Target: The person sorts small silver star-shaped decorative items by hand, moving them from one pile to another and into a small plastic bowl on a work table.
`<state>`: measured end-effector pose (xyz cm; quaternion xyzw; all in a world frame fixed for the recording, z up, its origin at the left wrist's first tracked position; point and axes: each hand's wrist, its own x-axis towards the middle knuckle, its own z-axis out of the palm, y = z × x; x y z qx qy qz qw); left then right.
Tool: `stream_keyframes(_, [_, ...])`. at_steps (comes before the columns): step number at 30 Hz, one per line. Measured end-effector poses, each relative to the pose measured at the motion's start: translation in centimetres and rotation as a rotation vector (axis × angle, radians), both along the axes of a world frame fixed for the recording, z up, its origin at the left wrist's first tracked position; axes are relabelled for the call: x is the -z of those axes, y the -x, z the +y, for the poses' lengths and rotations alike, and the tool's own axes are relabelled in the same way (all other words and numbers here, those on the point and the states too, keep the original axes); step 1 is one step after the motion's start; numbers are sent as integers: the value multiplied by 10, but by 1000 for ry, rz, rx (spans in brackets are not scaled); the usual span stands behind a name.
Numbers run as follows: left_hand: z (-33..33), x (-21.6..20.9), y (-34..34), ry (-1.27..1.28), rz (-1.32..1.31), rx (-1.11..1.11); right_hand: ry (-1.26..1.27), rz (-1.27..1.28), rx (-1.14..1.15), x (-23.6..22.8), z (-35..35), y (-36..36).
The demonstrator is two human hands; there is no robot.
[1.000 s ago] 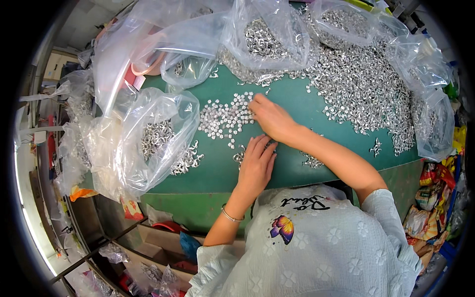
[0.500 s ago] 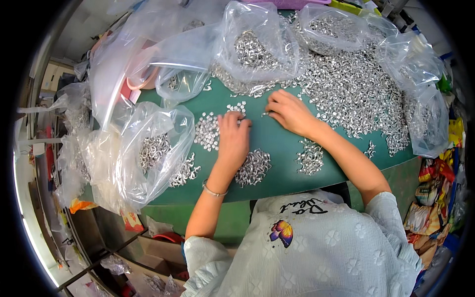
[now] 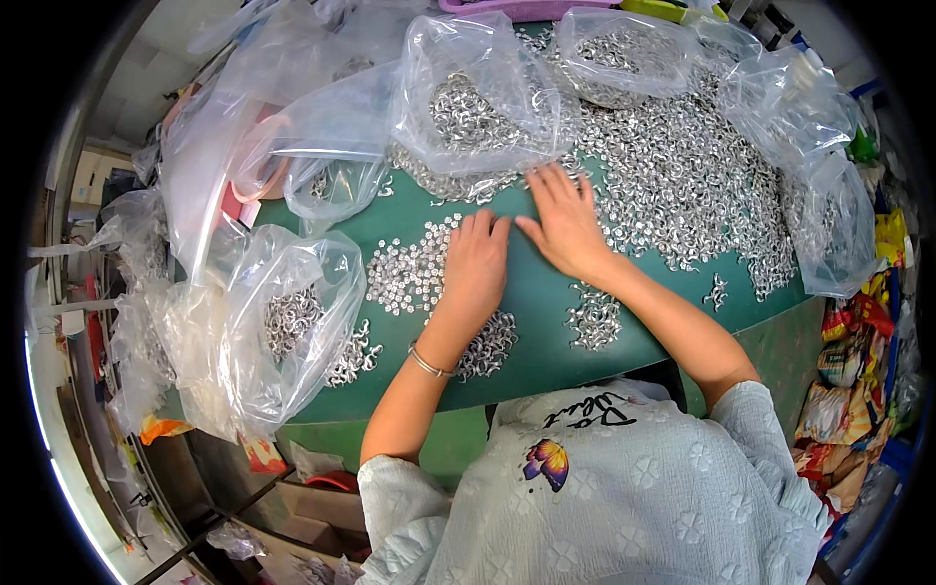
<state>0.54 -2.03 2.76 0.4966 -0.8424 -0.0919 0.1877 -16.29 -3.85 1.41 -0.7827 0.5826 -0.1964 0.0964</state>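
A green table [image 3: 546, 322] is filling the centre of the view, its surface showing bare only at the middle. Toward 1 o'clock a broad heap [image 3: 682, 175] of small silver metal pieces is lying loose across it, reaching the far edge. Clear bags are crowding the rim: one [image 3: 283, 331] at 9 o'clock is sagging open with pieces inside, another [image 3: 478, 93] at 12 o'clock is resting partly on the heap, and two more [image 3: 829, 205] are slumping at 3 o'clock. Nearer the person, a sorted patch [image 3: 409, 273] of pieces is lying flat at 10 o'clock of the left hand [image 3: 478, 268], a small pile [image 3: 487, 343] is sitting under that wrist, and another pile [image 3: 592, 317] is lying at 6 o'clock of the right hand [image 3: 565, 229]. Both hands are resting palm down on the table, touching each other; the left fingers are lying close together and flat, holding nothing, while the right fingers are spreading wide with tips at the heap's near edge, also holding nothing. The pieces are judged hard, light and slippery, apt to scatter or tangle; they are best swept under flat fingers or pinched singly at the rim. A thin bracelet [image 3: 427, 363] is circling the left wrist.
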Motion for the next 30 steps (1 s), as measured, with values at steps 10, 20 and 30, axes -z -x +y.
stream_keyframes(10, [10, 14, -6, -110, 355, -111, 32, -284, -446, -10, 9, 55])
stream_keyframes(20, [13, 2, 3, -236, 470, -36, 180, -208, -304, -1, -18, 68])
stream_keyframes(30, [4, 12, -3, -51, 222, -99, -17, -186, -286, -13, 23, 27])
